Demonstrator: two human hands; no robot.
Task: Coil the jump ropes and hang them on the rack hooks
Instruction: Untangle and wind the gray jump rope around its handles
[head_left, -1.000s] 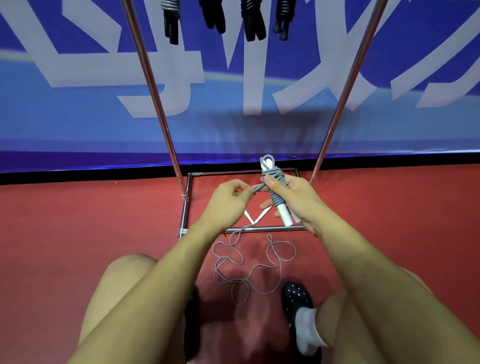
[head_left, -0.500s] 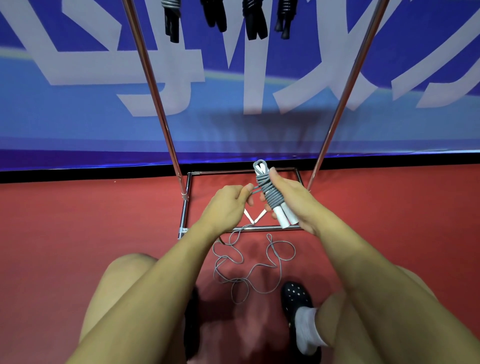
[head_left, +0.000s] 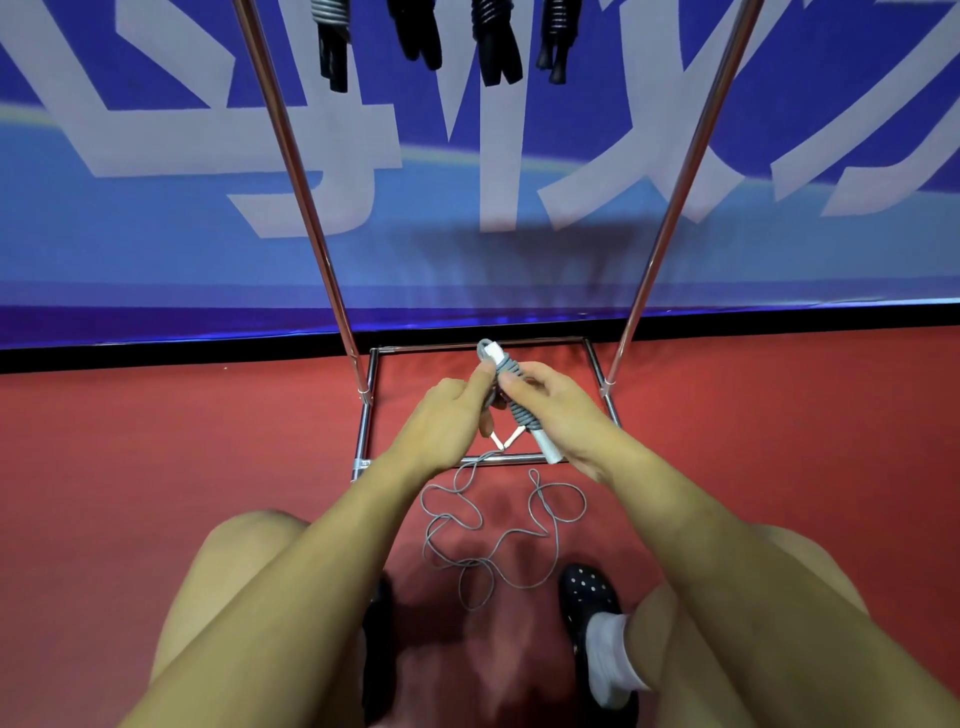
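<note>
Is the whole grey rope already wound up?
No: loose loops of the grey rope lie on the red floor below both hands.

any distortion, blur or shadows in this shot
Head view: the wide lens splays the rack poles outward; the shoe and knees at the bottom edge look soft; a soft shadow lies on the banner; the wrapped jump rope is fairly sharp.

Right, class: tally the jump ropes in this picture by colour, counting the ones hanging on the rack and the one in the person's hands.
Black-handled ropes hanging on the rack: 4
Grey rope with white handles, held by both hands: 1
Total: 5
</note>
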